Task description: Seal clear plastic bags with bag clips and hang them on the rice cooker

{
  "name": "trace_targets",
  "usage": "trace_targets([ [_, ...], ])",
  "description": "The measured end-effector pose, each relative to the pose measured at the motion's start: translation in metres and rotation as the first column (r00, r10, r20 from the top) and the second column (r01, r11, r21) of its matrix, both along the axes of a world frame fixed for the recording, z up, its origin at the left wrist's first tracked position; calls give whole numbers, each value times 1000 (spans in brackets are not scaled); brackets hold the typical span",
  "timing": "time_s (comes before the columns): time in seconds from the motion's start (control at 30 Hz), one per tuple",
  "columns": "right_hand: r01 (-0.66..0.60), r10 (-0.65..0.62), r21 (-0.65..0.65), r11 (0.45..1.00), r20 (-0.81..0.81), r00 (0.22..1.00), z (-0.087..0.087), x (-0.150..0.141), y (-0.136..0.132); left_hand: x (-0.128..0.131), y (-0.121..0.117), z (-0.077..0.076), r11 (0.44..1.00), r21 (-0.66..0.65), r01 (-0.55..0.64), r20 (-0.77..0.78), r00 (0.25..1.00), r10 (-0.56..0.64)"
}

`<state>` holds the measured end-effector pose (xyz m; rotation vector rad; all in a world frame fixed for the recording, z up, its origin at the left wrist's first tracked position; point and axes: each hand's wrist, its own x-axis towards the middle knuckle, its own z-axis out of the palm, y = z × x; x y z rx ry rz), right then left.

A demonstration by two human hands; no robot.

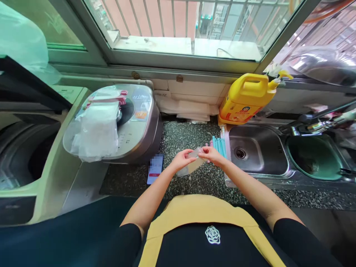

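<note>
Between my hands, above the speckled counter, is a small clear plastic bag (191, 166). My left hand (181, 161) pinches one upper edge of it between thumb and fingers. On the opposite edge, the fingers of my right hand (210, 154) are closed too. The bag hangs down toward the counter, and I cannot make out anything inside it. Just beyond my right hand lie several turquoise sticks (219, 145) side by side, with pink ones (208, 144) partly hidden at their left. More clear bags (97, 129), with pink strips beside them, rest on the rice cooker (136, 126).
A phone (155, 170) lies on the counter (183, 135) left of my hands. At the right are a steel sink (257, 148), a green basin (311, 159) and a yellow pump jug (244, 98). An open washing machine (52, 178) stands at the far left, below the window.
</note>
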<state>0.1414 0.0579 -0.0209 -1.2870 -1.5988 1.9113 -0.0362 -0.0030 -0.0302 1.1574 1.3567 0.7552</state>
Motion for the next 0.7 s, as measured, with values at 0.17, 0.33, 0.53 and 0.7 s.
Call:
trace_targets([
  [0.17, 105, -222, 458, 883, 209, 952, 22, 17, 86, -24, 76, 8, 1000, -5, 3, -130, 991, -4],
  [0.33, 89, -409, 639, 764, 373, 833, 29, 6, 170, -38, 184, 32, 970, 188, -154, -483, 845, 228],
  [0.53, 69, -506, 602, 796, 598, 622, 19, -32, 242, -42, 275, 37, 952, 226, -206, -673, 674, 305],
  [0.7, 24, -458, 547, 837, 675, 579, -2, -41, 265, -45, 301, 10, 936, 280, -214, -741, 571, 352],
])
